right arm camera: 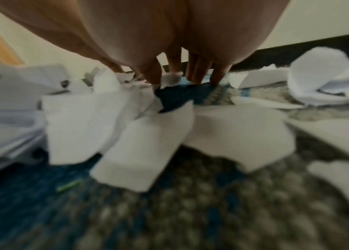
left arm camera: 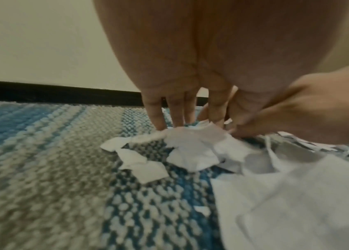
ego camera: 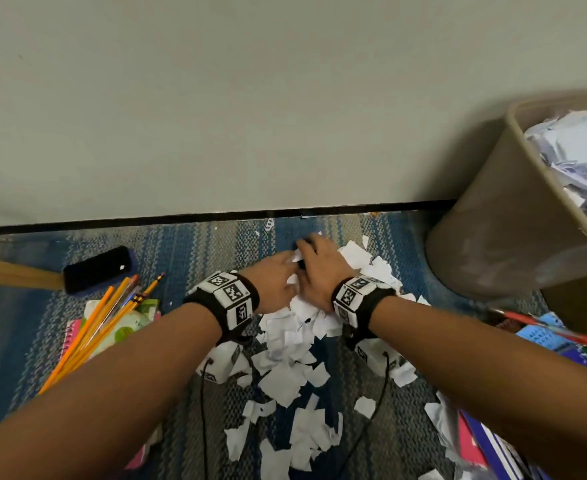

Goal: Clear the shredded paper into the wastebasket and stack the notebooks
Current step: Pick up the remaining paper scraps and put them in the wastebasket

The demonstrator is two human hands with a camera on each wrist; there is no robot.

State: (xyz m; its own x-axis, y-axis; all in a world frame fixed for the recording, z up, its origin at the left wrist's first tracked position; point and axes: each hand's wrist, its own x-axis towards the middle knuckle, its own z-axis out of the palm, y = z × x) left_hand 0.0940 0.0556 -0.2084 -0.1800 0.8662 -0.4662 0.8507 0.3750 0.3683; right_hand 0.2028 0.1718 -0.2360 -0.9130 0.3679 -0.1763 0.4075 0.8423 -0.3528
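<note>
Torn white paper scraps (ego camera: 285, 375) lie in a long pile on the striped blue-grey carpet. Both hands meet at the pile's far end, close to the wall. My left hand (ego camera: 289, 263) points its straight fingers (left arm camera: 158, 118) down, tips on the scraps (left arm camera: 192, 152). Beside it, my right hand (ego camera: 306, 244) has its fingers (right arm camera: 199, 71) also reaching down to the carpet among the paper pieces (right arm camera: 147, 143). A tan wastebasket (ego camera: 493, 220) stands at the right, holding crumpled paper (ego camera: 579, 161). A pink spiral notebook (ego camera: 72, 337) lies at the left, and blue notebooks (ego camera: 493, 445) lie at the lower right.
Yellow pencils (ego camera: 105, 323) and a green packet lie over the pink notebook. A black phone (ego camera: 98, 270) and a wooden leg (ego camera: 11, 271) are at the left. A red pen (ego camera: 545, 327) rests on a blue item by the basket. The wall's black baseboard (ego camera: 181, 221) runs just beyond the hands.
</note>
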